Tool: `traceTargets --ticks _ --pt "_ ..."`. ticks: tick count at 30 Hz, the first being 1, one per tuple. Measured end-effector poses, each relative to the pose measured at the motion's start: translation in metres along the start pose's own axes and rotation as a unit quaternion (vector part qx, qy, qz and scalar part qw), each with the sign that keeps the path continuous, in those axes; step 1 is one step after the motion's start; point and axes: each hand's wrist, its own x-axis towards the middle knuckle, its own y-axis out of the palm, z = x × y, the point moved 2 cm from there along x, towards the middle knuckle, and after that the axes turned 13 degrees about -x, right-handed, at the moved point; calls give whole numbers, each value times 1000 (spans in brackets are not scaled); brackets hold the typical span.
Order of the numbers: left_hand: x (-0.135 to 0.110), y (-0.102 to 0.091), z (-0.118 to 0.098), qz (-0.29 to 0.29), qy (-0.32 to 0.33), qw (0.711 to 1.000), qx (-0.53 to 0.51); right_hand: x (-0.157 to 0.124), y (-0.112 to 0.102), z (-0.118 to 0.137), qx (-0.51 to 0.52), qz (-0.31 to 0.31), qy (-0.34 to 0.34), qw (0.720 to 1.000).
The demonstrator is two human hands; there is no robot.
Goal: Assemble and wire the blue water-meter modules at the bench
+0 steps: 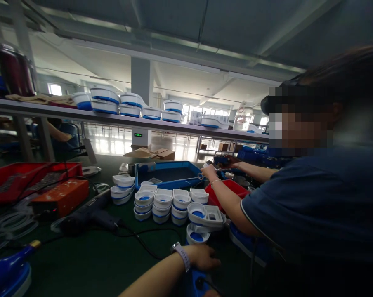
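Note:
My left hand (203, 256), a watch on its wrist, reaches in from the bottom edge. Its fingers curl down over a blue appliance part (195, 281) with a black cord. A sliver of skin at the bottom edge (211, 293) may be my right hand; its fingers do not show. Just beyond my left hand lie white-and-blue plastic shells (197, 236), with several short stacks of them (162, 204) further back. A co-worker in a dark blue shirt (313, 206) sits on the right, one hand (210, 170) stretched over a blue tray (171, 173).
A black heat gun (90, 216) and its cable lie to the left, beside an orange box (61, 198) and a red tray (19, 175). A red bin (228, 189) sits under the co-worker's arm. White-and-blue housings (106, 101) line the shelf above. A blue appliance (7, 276) lies at the lower left.

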Motion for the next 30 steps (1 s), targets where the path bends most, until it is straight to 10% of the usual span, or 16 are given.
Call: traceTargets --ticks 10,22,30 --pt "-46 -5 60 -159 42 982 91 163 -28 -53 61 19 41 997" --pt "-39 8 74 -229 -31 958 169 80 -120 -93 64 178 65 980" --pt "-48 4 53 -211 -20 963 167 26 -144 -103 103 52 -102 988"
